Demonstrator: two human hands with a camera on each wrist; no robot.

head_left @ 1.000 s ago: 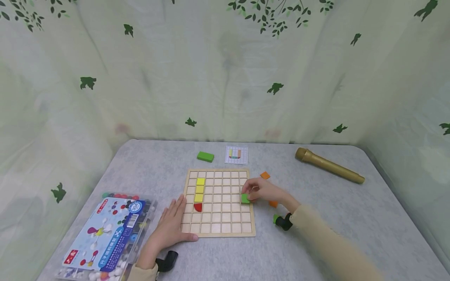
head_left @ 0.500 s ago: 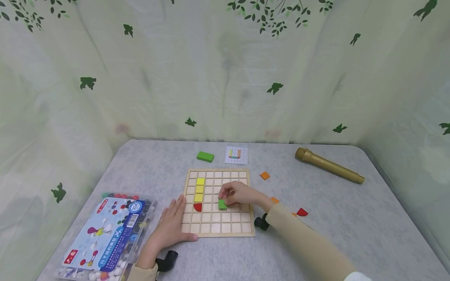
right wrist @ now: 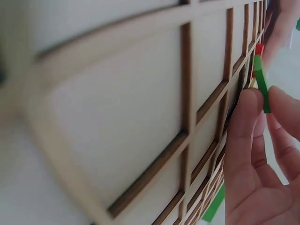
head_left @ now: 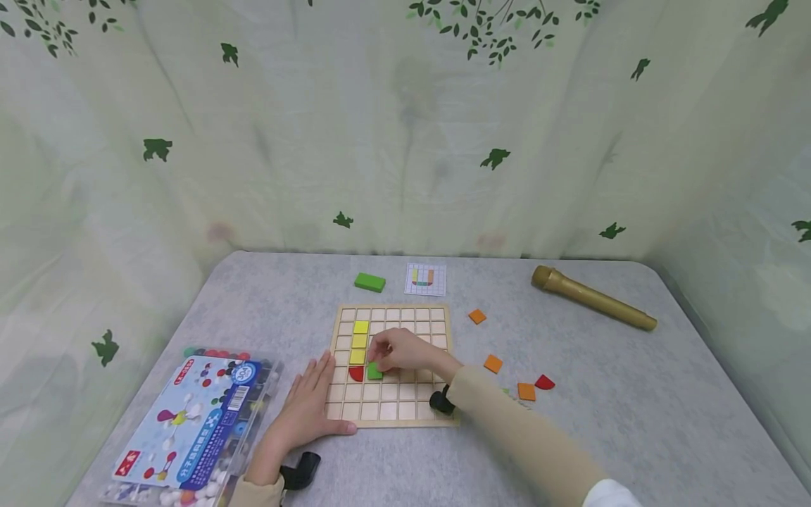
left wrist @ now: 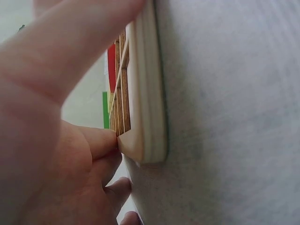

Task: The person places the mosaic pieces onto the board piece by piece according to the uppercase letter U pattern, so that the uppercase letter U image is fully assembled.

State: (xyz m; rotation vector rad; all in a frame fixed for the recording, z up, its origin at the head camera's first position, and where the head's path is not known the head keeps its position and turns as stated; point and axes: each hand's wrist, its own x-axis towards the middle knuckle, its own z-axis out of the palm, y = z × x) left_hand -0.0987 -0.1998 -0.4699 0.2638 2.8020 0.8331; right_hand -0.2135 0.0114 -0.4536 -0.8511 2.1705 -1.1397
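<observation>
A wooden grid board (head_left: 394, 425) lies on the table. Three yellow square tiles (head_left: 359, 341) stand in a column on it, with a red quarter-round tile (head_left: 357, 374) just below them. My right hand (head_left: 405, 350) pinches a green square tile (head_left: 375, 371) between thumb and finger, right beside the red one. In the right wrist view this green tile (right wrist: 261, 84) is tilted over the grid. My left hand (head_left: 309, 401) rests at the board's left edge, fingers straight, the thumb along the near corner; the left wrist view shows its fingertips touching the board's corner (left wrist: 140, 140).
Right of the board lie orange tiles (head_left: 493, 363) and another red tile (head_left: 544, 382). Behind it are a green block (head_left: 370, 282) and a pattern card (head_left: 425, 279). A gold microphone (head_left: 594, 298) lies at right, a boxed molecule kit (head_left: 190, 422) at left.
My right hand has carried the green tile leftward across the board, from its right edge to beside the red tile. The left hand has stayed in place.
</observation>
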